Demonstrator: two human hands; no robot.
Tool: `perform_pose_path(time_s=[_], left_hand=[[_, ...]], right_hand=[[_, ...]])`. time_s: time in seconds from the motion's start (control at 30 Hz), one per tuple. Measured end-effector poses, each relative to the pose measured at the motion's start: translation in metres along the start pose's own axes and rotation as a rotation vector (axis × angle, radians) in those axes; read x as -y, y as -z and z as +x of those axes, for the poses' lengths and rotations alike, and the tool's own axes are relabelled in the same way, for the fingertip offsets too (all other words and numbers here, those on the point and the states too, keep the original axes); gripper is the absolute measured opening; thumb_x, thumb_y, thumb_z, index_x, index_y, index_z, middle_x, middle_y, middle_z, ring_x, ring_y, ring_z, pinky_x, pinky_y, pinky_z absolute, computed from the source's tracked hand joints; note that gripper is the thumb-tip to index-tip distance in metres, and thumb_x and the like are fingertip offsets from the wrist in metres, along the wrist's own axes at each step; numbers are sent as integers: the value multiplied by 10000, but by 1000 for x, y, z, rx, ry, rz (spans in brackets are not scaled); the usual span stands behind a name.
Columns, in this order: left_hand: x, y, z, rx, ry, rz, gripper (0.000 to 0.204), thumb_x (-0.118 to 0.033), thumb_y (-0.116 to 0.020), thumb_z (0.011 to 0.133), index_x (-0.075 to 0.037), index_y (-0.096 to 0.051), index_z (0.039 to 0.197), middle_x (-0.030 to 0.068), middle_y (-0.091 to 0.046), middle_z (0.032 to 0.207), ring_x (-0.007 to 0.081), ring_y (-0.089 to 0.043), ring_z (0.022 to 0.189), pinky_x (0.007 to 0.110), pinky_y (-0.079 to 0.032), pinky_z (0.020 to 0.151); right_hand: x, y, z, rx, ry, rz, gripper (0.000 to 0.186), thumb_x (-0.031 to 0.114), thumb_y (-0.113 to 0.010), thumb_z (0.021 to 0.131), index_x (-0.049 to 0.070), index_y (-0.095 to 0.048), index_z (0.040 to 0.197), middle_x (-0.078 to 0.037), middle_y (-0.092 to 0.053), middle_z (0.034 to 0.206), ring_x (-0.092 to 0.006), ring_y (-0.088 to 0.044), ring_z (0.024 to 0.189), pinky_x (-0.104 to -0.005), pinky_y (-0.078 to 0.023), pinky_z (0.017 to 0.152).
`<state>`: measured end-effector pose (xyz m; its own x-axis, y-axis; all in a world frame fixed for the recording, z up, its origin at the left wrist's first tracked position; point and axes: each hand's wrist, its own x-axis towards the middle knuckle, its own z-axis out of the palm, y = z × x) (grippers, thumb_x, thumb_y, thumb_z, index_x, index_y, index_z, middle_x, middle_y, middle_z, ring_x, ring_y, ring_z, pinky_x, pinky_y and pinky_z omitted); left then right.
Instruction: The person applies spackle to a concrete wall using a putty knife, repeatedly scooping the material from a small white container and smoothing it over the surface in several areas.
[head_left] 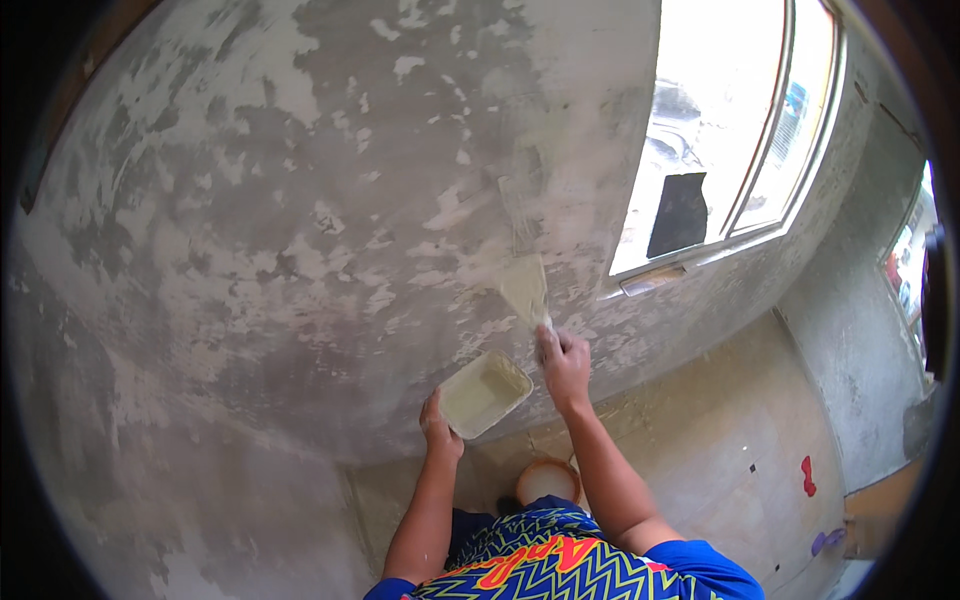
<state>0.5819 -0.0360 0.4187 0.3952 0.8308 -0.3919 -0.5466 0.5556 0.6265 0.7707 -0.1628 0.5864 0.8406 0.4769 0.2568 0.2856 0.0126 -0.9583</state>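
My right hand is closed around the handle of a putty knife, whose wide pale blade lies against the grey wall. A damp-looking strip of filler runs up the wall just above the blade. Lower and to the left, my left hand grips the side of a rectangular off-white tub. The tub is tilted and its inner walls are smeared with pale filler; how much lies in it is hard to tell. White patches are scattered across the wall.
A white-framed window is at the upper right, with a dark sheet on its pane. An orange-rimmed bucket stands on the floor by my body. Red scrap and a purple item lie at the right.
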Motion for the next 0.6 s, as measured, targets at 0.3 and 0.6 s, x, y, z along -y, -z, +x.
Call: perform_pose_path(time_s=[0.3,0.6], left_hand=[[-24,-37,-17,165,3,13,452,-351,-632,997,-34,-597,1317,107,-661,1308,283,-645,1186,434,-521,1024],[11,-47,7,25,13,8,391,-325,-650,983,-58,-609,1266,96,-673,1239,269,-659,1153,426,-541,992]], right_hand=[[100,3,58,-124,114,-96,595,362,-726,949,-67,-443,649,-139,-370,560,-222,-305,576,-432,-305,532],[-48,14,-25,-11,-254,-283,577,418,-696,957,-49,-565,644,-135,-473,535,-223,-393,537,-432,-370,538]])
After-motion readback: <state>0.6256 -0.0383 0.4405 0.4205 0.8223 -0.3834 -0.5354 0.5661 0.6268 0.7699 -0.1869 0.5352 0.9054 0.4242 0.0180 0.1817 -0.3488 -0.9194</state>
